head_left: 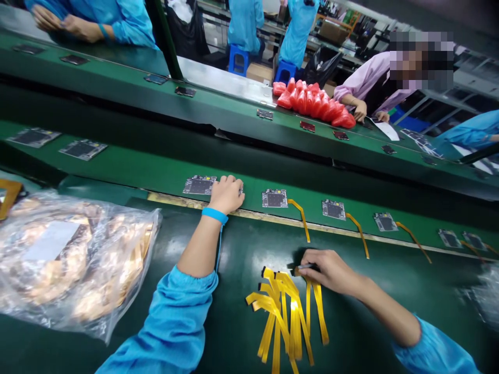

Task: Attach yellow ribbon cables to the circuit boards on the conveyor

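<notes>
Right hand (331,267): thumb and fingers pinch a small grey item (310,266), identity unclear, beside yellow flex cables (295,332) at its eight o'clock, piled presumably for easy reach. Left hand (226,195), at ten o'clock: fingers bent over a circuit board's (198,185) right end, apparently steadying it; whether pinching, cannot tell. Cabled boards (333,209) lie beyond the bench (218,337), twelve to two o'clock.

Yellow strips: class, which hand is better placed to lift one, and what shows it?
The right hand, most likely: it is at the far end of the yellow strips, though it seems to pinch a small grey item. The left hand is farther off, covering one end of a circuit board.
</notes>
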The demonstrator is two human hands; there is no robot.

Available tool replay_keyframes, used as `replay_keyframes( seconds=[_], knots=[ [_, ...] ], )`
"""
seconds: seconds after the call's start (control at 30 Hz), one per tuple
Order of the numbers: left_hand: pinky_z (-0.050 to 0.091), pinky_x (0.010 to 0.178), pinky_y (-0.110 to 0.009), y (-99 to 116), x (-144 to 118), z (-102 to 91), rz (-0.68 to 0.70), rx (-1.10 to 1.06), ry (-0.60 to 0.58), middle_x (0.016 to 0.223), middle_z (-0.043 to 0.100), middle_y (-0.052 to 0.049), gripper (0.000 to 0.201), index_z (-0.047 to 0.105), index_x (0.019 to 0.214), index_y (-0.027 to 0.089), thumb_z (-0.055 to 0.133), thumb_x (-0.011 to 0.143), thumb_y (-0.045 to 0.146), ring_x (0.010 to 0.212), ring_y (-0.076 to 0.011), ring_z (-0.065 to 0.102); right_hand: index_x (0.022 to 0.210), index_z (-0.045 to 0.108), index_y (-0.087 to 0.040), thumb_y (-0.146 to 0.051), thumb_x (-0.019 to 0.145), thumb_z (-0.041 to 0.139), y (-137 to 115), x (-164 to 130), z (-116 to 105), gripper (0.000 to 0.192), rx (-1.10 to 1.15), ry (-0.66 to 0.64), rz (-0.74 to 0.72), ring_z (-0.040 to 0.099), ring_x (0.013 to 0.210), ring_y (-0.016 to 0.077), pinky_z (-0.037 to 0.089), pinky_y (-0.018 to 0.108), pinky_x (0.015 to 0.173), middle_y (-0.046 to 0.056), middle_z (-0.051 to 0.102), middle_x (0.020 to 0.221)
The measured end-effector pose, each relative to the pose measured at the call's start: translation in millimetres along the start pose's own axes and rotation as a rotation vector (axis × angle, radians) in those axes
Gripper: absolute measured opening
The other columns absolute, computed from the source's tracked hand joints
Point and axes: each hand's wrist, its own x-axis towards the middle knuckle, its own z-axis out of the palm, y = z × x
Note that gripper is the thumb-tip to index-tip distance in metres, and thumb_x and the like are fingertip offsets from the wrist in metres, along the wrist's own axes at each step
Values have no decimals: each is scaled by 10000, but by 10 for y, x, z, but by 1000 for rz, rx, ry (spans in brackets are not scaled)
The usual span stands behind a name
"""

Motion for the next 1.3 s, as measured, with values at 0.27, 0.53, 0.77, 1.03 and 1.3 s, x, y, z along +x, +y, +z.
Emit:
replay_keyframes(
  seconds=[0.27, 0.53, 0.77, 1.03, 1.3],
  knots=[
    [460, 944, -495, 127, 14, 128, -43, -34, 104, 1211, 669, -127, 214, 741, 985, 215, 546, 911, 258, 1173, -343, 561, 974, 774, -231, -433, 1058, 550, -74, -28, -43, 313, 122, 52, -36, 728, 845, 196, 515, 280, 739, 77, 777, 980],
    [457, 918, -525, 210, 11, 177, -46, -75, 120, 1190, 647, -138, 196, 749, 957, 216, 584, 873, 280, 1160, -363, 538, 1009, 775, -232, -468, 1060, 542, -198, 99, -167, 335, 197, 114, -93, 737, 867, 201, 526, 278, 730, 89, 789, 974],
    [481, 918, -531, 323, -1, 214, -42, -63, 101, 1226, 650, -150, 228, 753, 998, 207, 552, 893, 229, 1199, -373, 533, 955, 783, -223, -470, 1035, 589, -265, 401, -232, 324, 287, 224, -156, 712, 800, 187, 525, 287, 711, 79, 773, 912],
    [511, 951, -470, 225, 44, 134, 26, -112, 46, 1175, 722, -153, 300, 771, 1004, 170, 482, 939, 127, 1174, -337, 605, 989, 776, -189, -481, 952, 656, -75, 1073, -240, 317, 397, 378, -12, 729, 859, 225, 566, 336, 783, 73, 791, 959],
    [517, 1002, -384, 41, 52, 87, 262, -149, -24, 1125, 718, -102, 155, 761, 896, 203, 636, 864, 116, 1139, -287, 645, 979, 785, -178, -331, 971, 631, 14, 1859, -243, 217, 275, 476, 125, 717, 865, 220, 495, 282, 732, 58, 799, 923]
  ],
)
